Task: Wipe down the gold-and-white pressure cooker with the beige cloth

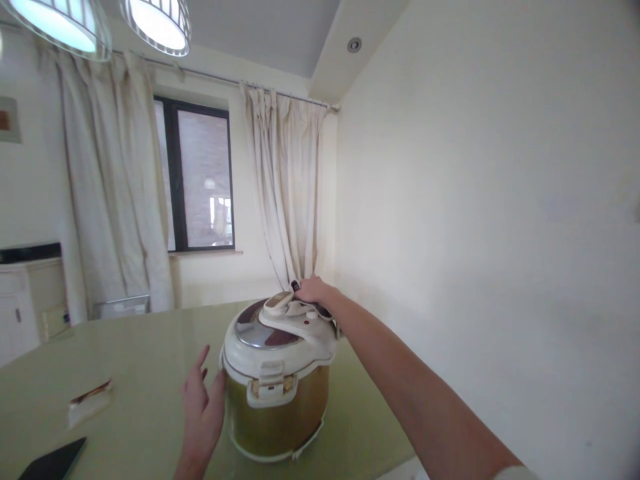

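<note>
A cooker (278, 360) is set upright on the table (165, 353), its squat, round body finished in a smooth brownish-gold sheen and capped by a domed lid of pale plastic. A shiny dark-and-silver panel is let into the lid, a raised oval is carried on top, and a chunky latch (273, 387) is fixed at the side towards the viewer. The base is ringed by a pale rim.

The left hand (200, 397) is held open beside the cooker, thumb and fingers parted; whether the cooker's side is touched cannot be told. The right hand (314, 291) is laid at the far side of the lid, fingers bent; its grip is partly hidden, and what, if anything, is held cannot be told. A small dark part by its fingertips is hard to make out.

A dark, flat slab (53, 460) is cut off by the lower edge, and a small brown-and-whitish item (90, 402) is blurred. The table is glossy and pale green. Behind it, a dark-framed window (206, 180) is flanked by creased cream curtains (287, 173), with a plain wall (480, 200) at the right. Caged lamps (157, 23) are cropped above.
</note>
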A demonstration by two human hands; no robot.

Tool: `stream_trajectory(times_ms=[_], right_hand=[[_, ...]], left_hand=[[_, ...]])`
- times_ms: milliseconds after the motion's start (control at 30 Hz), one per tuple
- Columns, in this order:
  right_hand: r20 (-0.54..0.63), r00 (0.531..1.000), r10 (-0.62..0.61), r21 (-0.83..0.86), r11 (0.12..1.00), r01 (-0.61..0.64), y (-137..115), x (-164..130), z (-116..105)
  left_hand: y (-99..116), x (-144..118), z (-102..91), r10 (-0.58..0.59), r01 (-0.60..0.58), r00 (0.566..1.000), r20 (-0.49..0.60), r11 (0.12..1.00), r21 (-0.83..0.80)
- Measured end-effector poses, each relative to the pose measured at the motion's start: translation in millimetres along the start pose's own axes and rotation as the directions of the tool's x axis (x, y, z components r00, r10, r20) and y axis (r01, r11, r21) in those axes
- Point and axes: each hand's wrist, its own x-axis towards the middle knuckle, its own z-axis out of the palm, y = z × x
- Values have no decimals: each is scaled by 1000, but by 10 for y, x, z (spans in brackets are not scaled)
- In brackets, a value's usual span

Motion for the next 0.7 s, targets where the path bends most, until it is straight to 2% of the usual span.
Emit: stream_trajectory(times_ms=[100, 133, 200, 300, 400, 467, 533, 600, 633, 700], right_hand=[[107, 994, 21, -7, 1000, -21, -98, 239, 5], [146, 989, 13, -2, 1000, -13, -140, 304, -5], [214, 977, -27, 21, 1000, 23, -238, 410, -28], [298, 949, -103, 74, 994, 85, -422, 514, -46], [404, 882, -243, 154, 968, 197, -611, 539, -50], [436, 820, -372, 195, 928, 318, -703, 502, -39], [400, 772, -494, 217, 869, 444, -738, 418, 4], [270, 777, -569, 208, 822, 530, -704, 284, 84], [177, 797, -577, 189, 815, 548, -662, 199, 129], [-42, 850, -525, 148, 838, 525, -548, -5, 197]], left_hand=[[579, 170, -133, 241, -241, 970, 30, 970, 4], [746, 226, -169, 276, -276, 959, 61, 961, -6], [1002, 339, -229, 269, -267, 954, 131, 963, -35], [1194, 538, -271, 228, -222, 953, 198, 974, -56], [1247, 837, -199, 317, -316, 935, 158, 948, -32], [1272, 1089, -67, 380, -382, 913, 144, 924, -15], [1318, 1335, 126, 380, -379, 898, 221, 924, -47], [1381, 1526, 348, 321, -302, 859, 399, 947, -112], [1413, 1591, 455, 277, -243, 817, 505, 961, -135], [1456, 1667, 630, 159, -96, 702, 694, 987, -129]])
